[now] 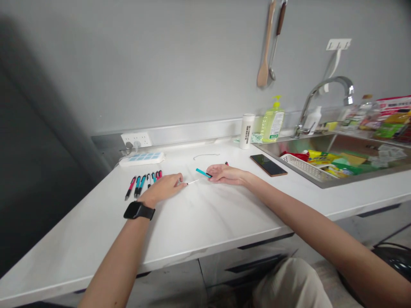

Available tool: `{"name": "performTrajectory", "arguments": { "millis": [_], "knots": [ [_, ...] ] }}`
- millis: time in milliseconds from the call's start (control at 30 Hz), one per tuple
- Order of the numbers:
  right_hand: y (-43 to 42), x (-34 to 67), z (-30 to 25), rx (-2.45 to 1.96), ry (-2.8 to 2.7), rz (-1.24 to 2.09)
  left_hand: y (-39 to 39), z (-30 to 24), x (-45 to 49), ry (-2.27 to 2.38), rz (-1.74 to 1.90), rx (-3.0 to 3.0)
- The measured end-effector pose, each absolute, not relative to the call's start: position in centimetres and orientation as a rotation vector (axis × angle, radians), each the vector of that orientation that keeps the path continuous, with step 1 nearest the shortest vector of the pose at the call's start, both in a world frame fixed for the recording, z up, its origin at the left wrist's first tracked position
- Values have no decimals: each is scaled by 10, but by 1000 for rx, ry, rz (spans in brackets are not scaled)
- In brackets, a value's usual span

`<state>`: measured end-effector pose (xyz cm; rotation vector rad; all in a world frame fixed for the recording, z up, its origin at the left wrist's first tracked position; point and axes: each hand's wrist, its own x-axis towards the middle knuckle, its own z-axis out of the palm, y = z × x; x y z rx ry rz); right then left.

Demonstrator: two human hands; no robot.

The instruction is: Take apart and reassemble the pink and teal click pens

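My left hand rests on the white counter, fingers pinched on a thin white pen refill that points right. My right hand lies just right of it, closed around a teal pen barrel whose end sticks out to the left; a small red pen piece shows behind its fingers. The two hands sit a few centimetres apart. A row of several assembled pens, pink, teal and black, lies left of my left hand. A black watch is on my left wrist.
A white power strip lies at the back left, a thin wire behind the hands. A phone, a white cylinder and a soap bottle stand near the sink, which holds a basket and snack packs.
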<state>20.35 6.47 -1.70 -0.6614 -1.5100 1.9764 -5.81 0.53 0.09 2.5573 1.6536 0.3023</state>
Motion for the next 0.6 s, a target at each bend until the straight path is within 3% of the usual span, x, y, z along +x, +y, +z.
{"name": "performTrajectory", "arguments": {
  "millis": [600],
  "knots": [
    [65,203,-15,-699,-1544,1971,6,5,-61,1671,195,2495]
  ]
}}
